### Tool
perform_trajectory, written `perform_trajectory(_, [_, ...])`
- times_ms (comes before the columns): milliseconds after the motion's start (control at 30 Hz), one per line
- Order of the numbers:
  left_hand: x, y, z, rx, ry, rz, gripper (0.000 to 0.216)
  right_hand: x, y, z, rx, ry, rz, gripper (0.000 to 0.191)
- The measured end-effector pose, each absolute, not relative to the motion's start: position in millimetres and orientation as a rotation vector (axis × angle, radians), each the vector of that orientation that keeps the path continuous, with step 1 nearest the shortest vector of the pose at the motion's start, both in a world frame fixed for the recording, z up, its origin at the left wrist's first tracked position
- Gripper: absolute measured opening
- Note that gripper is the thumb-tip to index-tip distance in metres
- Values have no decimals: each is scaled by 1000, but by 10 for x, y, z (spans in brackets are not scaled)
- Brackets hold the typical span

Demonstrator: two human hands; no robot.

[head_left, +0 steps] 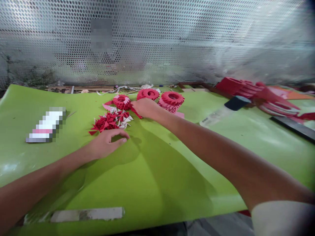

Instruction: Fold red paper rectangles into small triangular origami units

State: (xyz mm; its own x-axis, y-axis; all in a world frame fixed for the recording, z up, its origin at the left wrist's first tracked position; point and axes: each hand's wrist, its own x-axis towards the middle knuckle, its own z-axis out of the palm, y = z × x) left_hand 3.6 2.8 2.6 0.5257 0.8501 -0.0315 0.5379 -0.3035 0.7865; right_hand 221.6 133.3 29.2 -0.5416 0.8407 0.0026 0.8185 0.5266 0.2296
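My right hand (144,107) reaches to the middle of the table, its fingers bent together on a red folded paper piece (136,112); the fingertips are partly hidden. My left hand (107,142) rests nearer to me, thumb and fingers curved and apart, with nothing between them. Just beyond it lies a pile of pointed red and white folded paper pieces (107,122). Behind the pile stands a red and pink paper ring (121,102). Two more rings of interlocked paper, one red (148,94) and one red over pink (171,101), stand beyond my right hand.
A green sheet (157,157) covers the table. A pixelated, phone-like object (46,126) lies left. To the right are a clear bottle with a dark cap (223,111), stacked red paper shapes (238,88) and a dark flat bar (292,129). Perforated sheeting (157,42) hangs behind.
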Motion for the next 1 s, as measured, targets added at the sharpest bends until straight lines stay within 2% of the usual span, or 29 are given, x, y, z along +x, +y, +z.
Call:
perform_trajectory(600, [48, 23, 49, 2026, 1123, 476, 34, 2281, 1302, 250, 1492, 2752, 200, 31])
perform_trajectory(867, [38, 37, 35, 2068, 1104, 468, 33, 2216, 1266, 287, 1583, 2641, 283, 42])
perform_trajectory(1000, [41, 41, 32, 2075, 1100, 470, 33, 2175, 1244, 301, 1557, 2580, 378, 29])
